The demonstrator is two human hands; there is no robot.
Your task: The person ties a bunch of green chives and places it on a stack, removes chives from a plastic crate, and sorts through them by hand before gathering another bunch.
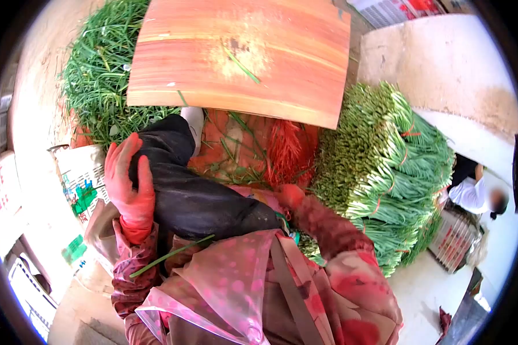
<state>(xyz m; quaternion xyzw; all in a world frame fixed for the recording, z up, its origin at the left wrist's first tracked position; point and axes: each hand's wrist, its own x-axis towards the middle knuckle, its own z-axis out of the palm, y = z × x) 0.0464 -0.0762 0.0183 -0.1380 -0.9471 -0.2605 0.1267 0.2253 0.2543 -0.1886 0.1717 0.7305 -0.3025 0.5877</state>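
Observation:
My left hand [129, 187], in a reddish glove, is raised beside my dark-trousered knee, its fingers apart and nothing in it. My right hand [290, 198] is low at the near end of a bunch of thin red strips [284, 146]; its fingers are blurred, and whether it holds anything is unclear. A wooden board [242, 54] lies in front of me with a few loose green leaves on it. To its left is a heap of loose green stalks [101, 75]. Tied green bundles [385, 167] are stacked on the right, their pale ends towards me.
Another person [469, 192] in a white top is at the far right, near a crate [454, 238]. A printed sack [83, 178] stands left of my knee. Leaf scraps lie on the red sheet [213, 135] under the board. A green stalk [172, 255] rests across my lap.

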